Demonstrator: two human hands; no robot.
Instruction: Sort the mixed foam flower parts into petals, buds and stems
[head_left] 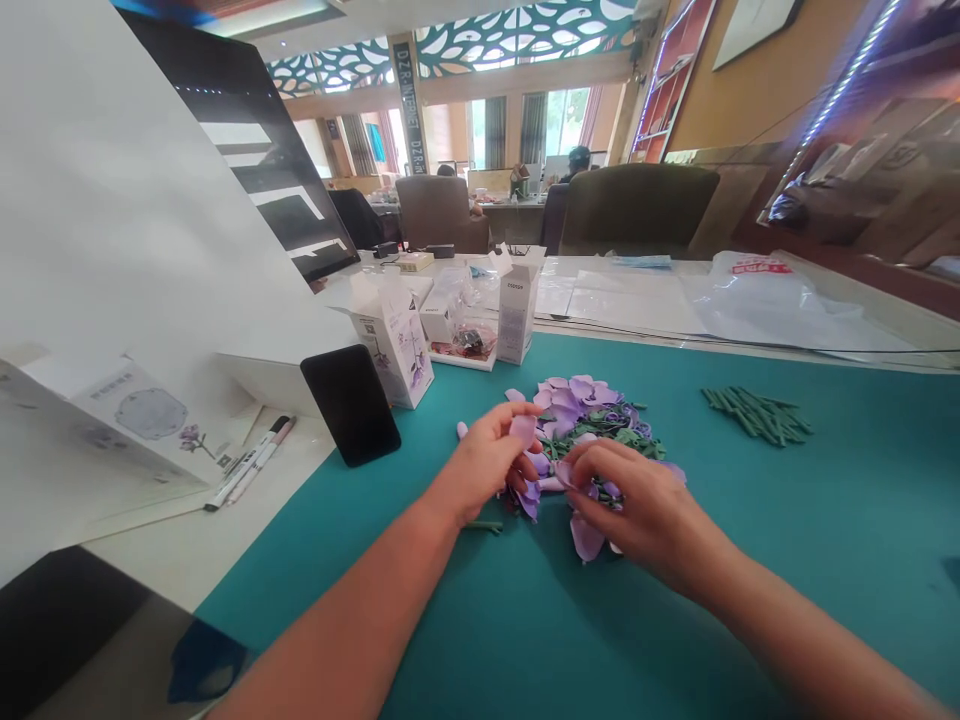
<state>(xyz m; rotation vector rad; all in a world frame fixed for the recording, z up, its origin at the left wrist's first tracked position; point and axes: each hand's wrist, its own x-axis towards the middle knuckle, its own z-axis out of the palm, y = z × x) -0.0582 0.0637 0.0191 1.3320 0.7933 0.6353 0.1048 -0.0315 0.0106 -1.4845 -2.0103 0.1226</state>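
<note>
A heap of purple petals (566, 400) and green leafy pieces (637, 440) lies on the teal mat (750, 560). My left hand (491, 450), at the heap's left side, is closed on a pale purple petal (523, 430) between thumb and fingers. At the near right side of the heap, my right hand (630, 495) pinches another purple petal (564, 474). Below that hand hangs or lies a larger petal (587, 538); I cannot tell whether it is held. A short green stem (484, 526) rests beneath my left wrist.
Green stems (757, 414) are piled at the right. Behind the heap stand white boxes (516, 310) and a tray (465, 355) with small bagged parts. A black phone (351, 405) leans at the left, near two pens (251, 465). A plastic bag (772, 300) lies at the back right.
</note>
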